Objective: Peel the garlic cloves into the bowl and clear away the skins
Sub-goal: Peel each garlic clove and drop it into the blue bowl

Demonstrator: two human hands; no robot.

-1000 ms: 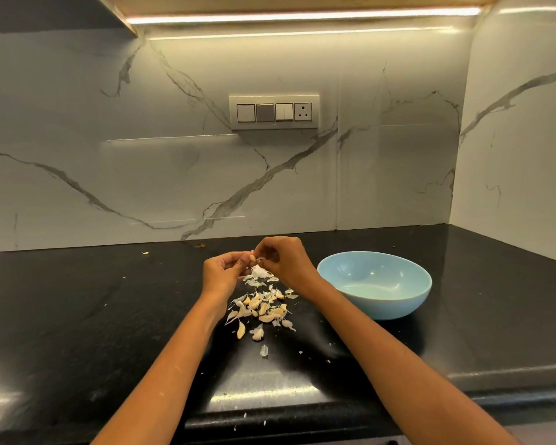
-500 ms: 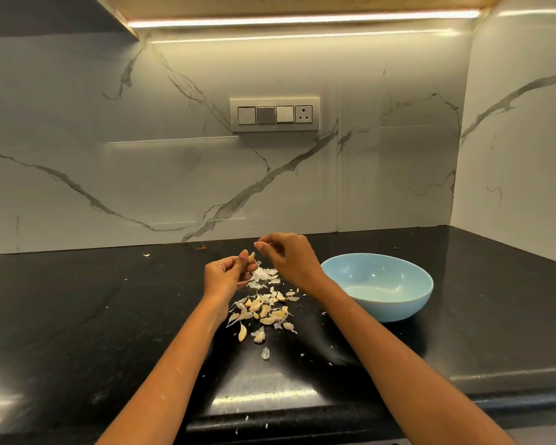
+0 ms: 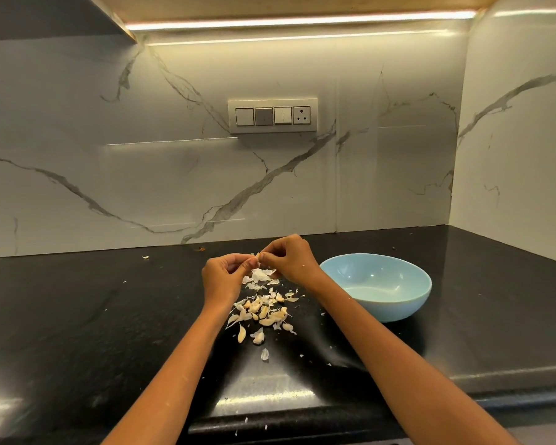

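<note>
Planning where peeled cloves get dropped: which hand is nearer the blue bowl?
Right. The right hand is just left of the blue bowl, near its rim; the left hand lies farther left, beyond the right hand.

A pale blue bowl [image 3: 395, 303] is sitting on a glossy black speckled countertop [image 3: 77, 316]. Cream and pale yellow garlic cloves [image 3: 264, 311] are lying among papery white skins [image 3: 259, 276]. White marble with grey veining is covering the backsplash [image 3: 142, 171], which is carrying a white switch plate [image 3: 272, 115] with one grey switch.
</note>
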